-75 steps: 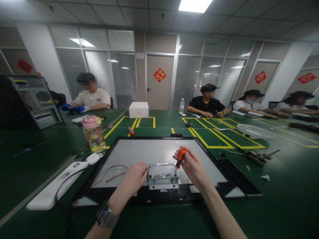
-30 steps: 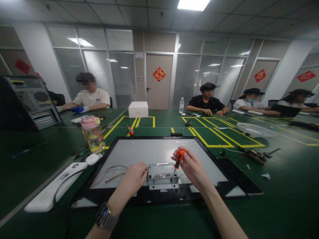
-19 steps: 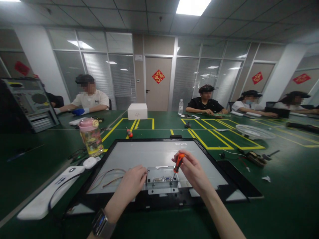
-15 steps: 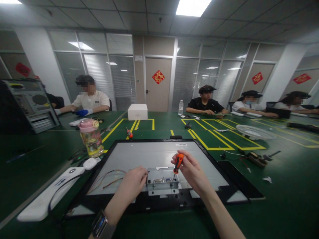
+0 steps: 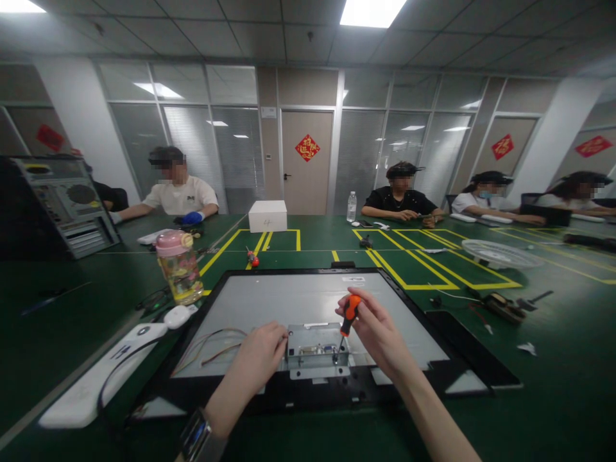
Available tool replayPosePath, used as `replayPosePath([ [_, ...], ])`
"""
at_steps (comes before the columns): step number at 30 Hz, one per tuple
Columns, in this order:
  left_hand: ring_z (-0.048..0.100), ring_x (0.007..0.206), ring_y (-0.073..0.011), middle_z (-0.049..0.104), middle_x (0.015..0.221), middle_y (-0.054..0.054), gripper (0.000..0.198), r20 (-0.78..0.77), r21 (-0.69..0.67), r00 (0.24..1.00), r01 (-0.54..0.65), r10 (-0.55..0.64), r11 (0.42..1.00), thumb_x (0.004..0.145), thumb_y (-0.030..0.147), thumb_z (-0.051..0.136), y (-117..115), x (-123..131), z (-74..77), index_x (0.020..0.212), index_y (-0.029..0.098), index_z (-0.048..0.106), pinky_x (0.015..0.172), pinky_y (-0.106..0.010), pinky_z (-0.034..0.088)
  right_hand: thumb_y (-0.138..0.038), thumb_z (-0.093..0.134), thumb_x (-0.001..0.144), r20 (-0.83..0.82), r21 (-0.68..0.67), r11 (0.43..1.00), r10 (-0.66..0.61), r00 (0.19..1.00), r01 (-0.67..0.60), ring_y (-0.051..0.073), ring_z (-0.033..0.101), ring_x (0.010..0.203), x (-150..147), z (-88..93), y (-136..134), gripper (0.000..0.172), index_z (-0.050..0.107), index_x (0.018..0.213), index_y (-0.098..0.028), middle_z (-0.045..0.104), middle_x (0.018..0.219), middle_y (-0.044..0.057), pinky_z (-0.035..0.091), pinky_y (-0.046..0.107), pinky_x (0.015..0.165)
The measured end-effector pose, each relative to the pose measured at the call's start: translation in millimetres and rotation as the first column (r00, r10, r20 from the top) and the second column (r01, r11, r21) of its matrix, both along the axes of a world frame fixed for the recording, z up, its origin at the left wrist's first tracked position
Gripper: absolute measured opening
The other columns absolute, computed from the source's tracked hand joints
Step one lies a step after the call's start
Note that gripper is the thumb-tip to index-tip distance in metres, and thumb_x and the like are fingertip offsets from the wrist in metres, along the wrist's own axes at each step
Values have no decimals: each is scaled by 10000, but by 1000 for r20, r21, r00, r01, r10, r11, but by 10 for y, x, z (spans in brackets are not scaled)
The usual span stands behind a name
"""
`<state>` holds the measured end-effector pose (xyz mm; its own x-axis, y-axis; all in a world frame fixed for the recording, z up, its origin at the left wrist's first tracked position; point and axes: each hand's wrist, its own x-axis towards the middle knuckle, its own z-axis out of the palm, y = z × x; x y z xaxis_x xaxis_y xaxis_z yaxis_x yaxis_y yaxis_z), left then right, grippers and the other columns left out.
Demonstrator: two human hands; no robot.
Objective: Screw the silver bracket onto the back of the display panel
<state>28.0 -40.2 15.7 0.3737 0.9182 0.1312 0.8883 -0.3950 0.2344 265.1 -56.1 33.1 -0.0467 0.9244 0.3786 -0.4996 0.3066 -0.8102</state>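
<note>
An orange and black screwdriver (image 5: pixel 350 313) is held in my right hand (image 5: pixel 380 333), fingers closed round its handle. Its shaft points down to the right part of a metal bracket (image 5: pixel 315 337) with connector ports along its front. The bracket sits on the back of a flat monitor panel (image 5: pixel 283 295) with a black frame. My left hand (image 5: pixel 262 351) presses at the bracket's left edge with fingers curled together; whether they pinch the edge is hidden. Thin coloured wires (image 5: pixel 212 346) run out beside my left hand across the panel.
Left of the panel are a pink-lidded bottle (image 5: pixel 179 269), a white power strip-like case (image 5: pixel 106 378) and a cable. An open computer case (image 5: pixel 67 202) stands farther left. On the right lie a black strip (image 5: pixel 474 350) and a tool (image 5: pixel 503 308). Several people sit across the table.
The view has shifted slightly. My right hand and the screwdriver stay at the bracket's right part, and my left hand stays at its left edge. Across the table, a blue-gloved hand has moved right.
</note>
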Motion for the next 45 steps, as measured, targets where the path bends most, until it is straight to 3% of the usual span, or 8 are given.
replayPosePath([
  [6, 623, 846, -177, 647, 904, -45, 221, 11, 6, 1000, 5, -5, 1000, 908, 166, 419, 0, -3, -6, 869, 188, 636, 741, -261, 425, -426, 699, 809, 21, 8, 1000, -27, 999, 26, 205, 622, 880, -3, 23, -9, 268, 697, 1017, -258, 681, 931, 43, 467, 389, 867],
  [14, 621, 837, -173, 647, 884, -38, 215, 23, 2, 1000, 10, -10, 1000, 907, 168, 429, 10, -11, -9, 867, 196, 638, 738, -257, 417, -355, 717, 789, 230, 150, 974, -199, 953, 168, 178, 603, 688, 9, 79, -31, 155, 701, 917, -270, 648, 816, 12, 498, 305, 618],
  [17, 618, 844, -171, 646, 900, -41, 220, 18, -2, 1000, 6, -6, 1000, 908, 176, 424, 11, -8, -8, 868, 196, 639, 729, -249, 417, -330, 691, 807, 368, 255, 948, -277, 888, 190, 187, 608, 737, 37, 205, -56, 125, 692, 904, -250, 639, 848, 22, 500, 323, 689],
  [21, 614, 859, -174, 647, 921, -47, 224, -2, -18, 1000, -1, 1, 1000, 907, 177, 423, 8, 10, 8, 883, 191, 645, 736, -251, 417, -292, 665, 829, 601, 373, 917, -353, 717, 139, 218, 612, 853, 110, 418, -55, 100, 686, 894, -220, 684, 841, 38, 470, 378, 858],
  [23, 613, 858, -174, 646, 924, -48, 227, -6, -24, 1000, 0, 0, 1000, 908, 176, 422, 7, 13, 14, 888, 190, 648, 740, -253, 416, -299, 660, 834, 624, 402, 909, -363, 692, 114, 221, 615, 861, 126, 465, -20, 92, 695, 863, -219, 692, 834, 42, 473, 379, 852],
  [30, 612, 845, -173, 648, 913, -45, 215, 20, -22, 1000, 1, -1, 1000, 907, 182, 434, 7, -3, 8, 889, 191, 648, 735, -254, 413, -395, 657, 833, 356, 210, 975, -146, 923, 74, 170, 632, 695, -25, 228, 141, 178, 722, 954, -281, 686, 806, 12, 524, 329, 663],
  [38, 609, 848, -171, 648, 913, -48, 209, 34, -41, 999, -4, 6, 999, 902, 166, 441, -26, 18, 62, 883, 187, 648, 730, -243, 414, -388, 610, 882, 294, 139, 990, -68, 953, 28, 210, 643, 927, -42, 137, 123, 270, 687, 1108, -263, 713, 972, 56, 497, 391, 861],
  [45, 608, 839, -169, 642, 896, -41, 206, 49, -16, 999, -6, 7, 1000, 897, 161, 443, -5, -5, 5, 863, 189, 644, 739, -246, 411, -341, 790, 710, 182, 98, 989, -123, 976, 106, 186, 641, 758, -25, 57, 159, 194, 724, 880, -273, 678, 824, 6, 527, 313, 677],
])
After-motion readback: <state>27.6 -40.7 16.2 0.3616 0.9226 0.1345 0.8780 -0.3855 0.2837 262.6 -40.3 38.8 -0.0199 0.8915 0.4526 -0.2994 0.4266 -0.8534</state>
